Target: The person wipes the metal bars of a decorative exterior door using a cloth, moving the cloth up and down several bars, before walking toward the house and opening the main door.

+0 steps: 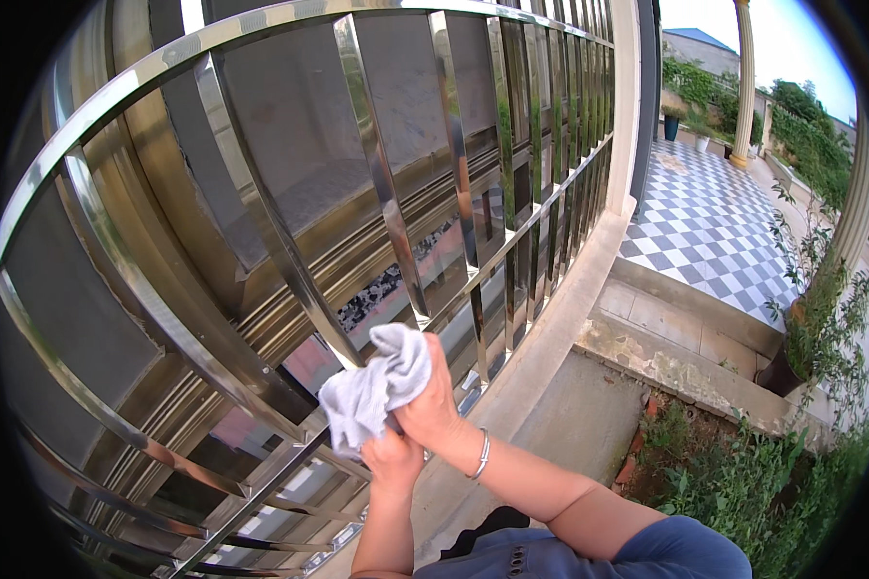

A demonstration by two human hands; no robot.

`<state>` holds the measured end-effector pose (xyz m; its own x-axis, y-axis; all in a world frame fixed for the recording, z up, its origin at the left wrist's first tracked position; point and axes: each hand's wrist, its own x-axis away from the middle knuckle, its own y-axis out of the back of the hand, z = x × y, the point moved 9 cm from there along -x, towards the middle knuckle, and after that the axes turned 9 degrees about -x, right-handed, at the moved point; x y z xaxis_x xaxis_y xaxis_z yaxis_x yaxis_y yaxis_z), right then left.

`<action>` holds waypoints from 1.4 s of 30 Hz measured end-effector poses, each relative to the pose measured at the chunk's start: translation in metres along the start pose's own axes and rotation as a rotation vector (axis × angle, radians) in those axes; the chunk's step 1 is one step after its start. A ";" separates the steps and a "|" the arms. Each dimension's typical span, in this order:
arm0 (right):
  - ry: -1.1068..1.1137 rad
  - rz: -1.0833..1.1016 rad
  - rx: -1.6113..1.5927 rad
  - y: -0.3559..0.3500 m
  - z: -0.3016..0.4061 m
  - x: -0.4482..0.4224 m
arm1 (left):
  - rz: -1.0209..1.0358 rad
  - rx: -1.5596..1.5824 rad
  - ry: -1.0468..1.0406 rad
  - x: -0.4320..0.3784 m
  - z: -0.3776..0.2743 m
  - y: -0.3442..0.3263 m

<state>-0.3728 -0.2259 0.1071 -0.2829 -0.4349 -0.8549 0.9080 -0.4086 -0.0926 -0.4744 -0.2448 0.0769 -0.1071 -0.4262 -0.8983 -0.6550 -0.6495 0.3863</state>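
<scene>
A crumpled light grey cloth [376, 387] lies against the lower crossbar of a shiny metal window guard [261, 195], where an upright bar meets it. My left hand [393, 456] grips the cloth from below, its fingers mostly hidden under the fabric. Just to its right, my right hand [434, 405] holds the cloth's right side, fingers curled behind it. A silver bracelet [483, 454] circles the right wrist. Both hands are close together, nearly touching. Behind the bars are window frames [318, 253] and dark panes.
A concrete ledge [521, 376] runs below the guard. To the right are steps [684, 318], a checkered tile floor [710, 224], a potted plant [782, 369] and columns [744, 87]. Green plants [739, 470] grow in a soil bed at the lower right.
</scene>
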 end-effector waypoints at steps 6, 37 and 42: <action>-0.160 0.129 0.110 -0.002 -0.082 -0.069 | 0.033 0.054 0.174 -0.055 -0.003 -0.082; -0.089 0.584 -0.576 -0.027 -0.098 -0.135 | -0.267 -0.252 0.413 -0.082 0.001 -0.124; 0.182 0.427 -0.480 0.002 -0.062 -0.190 | -0.502 0.410 0.458 -0.131 -0.009 -0.118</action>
<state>-0.2978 -0.0942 0.2376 0.1509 -0.3192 -0.9356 0.9773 0.1907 0.0926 -0.3770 -0.1179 0.1513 0.5338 -0.4186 -0.7347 -0.7763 -0.5870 -0.2296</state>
